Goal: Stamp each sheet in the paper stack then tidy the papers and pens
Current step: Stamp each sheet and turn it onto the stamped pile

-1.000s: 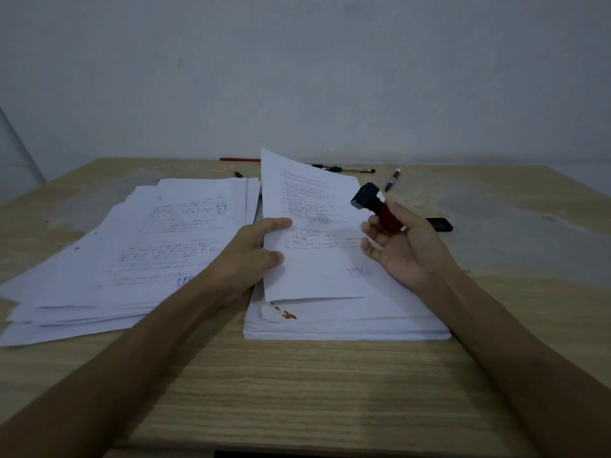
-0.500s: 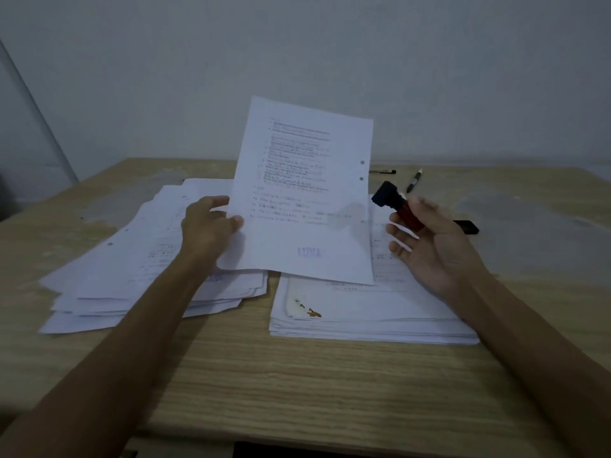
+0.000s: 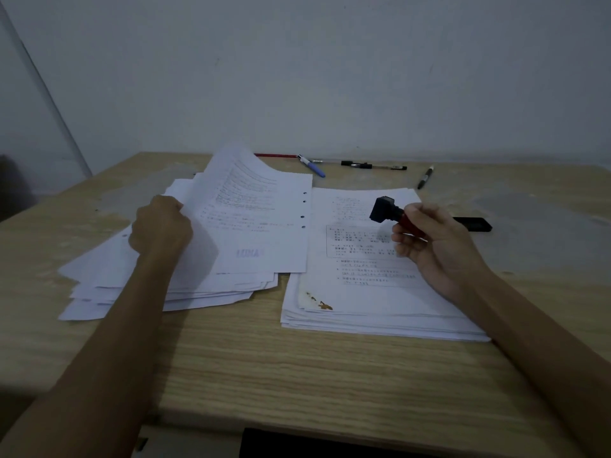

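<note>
Two hands | left (image 3: 162, 226) grips sheet (image 3: 258, 223) | right (image 3: 429, 239) grips stamp (image 3: 391, 214), head pointing up-left

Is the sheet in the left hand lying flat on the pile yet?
Not flat. The stamped sheet curls up at its far edge, left hand pinching its left side over the left pile.

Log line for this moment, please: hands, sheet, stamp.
left hand: laying stamped sheet on left pile | right hand: holds stamp above right stack | top sheet: unstamped

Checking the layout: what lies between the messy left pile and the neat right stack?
Head view: a bare strip of table separates left pile from right stack.
</note>
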